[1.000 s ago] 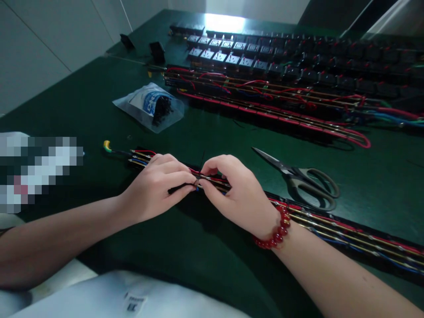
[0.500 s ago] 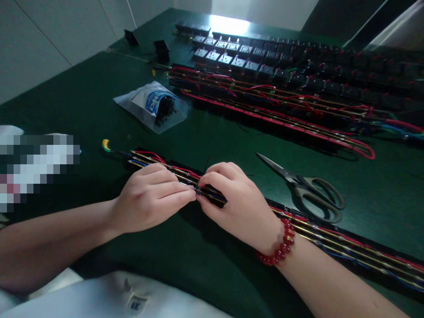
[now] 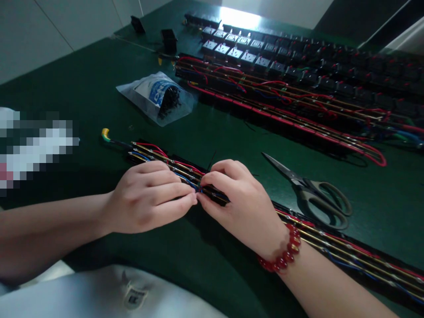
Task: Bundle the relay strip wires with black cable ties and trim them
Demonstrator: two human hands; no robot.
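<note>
A long black strip with brass rails and red and blue wires [image 3: 344, 249] lies across the green table in front of me. My left hand [image 3: 150, 196] and my right hand [image 3: 240, 203] meet fingertip to fingertip over its left part, both pinched closed on the wires there. A thin black tie end sticks up between the hands. A red bead bracelet [image 3: 283, 254] circles my right wrist. A yellow-green wire tip [image 3: 105, 134] pokes out at the strip's left end.
Scissors [image 3: 311, 190] lie just right of my right hand. A clear bag of small black parts [image 3: 159, 97] sits behind. Several more wired strips [image 3: 281, 110] and rows of black sockets [image 3: 298, 57] fill the back of the green table [image 3: 82, 79].
The view has shifted slightly, so everything sits a little lower and to the right. Both hands stay pinched together at the same spot on the strip.
</note>
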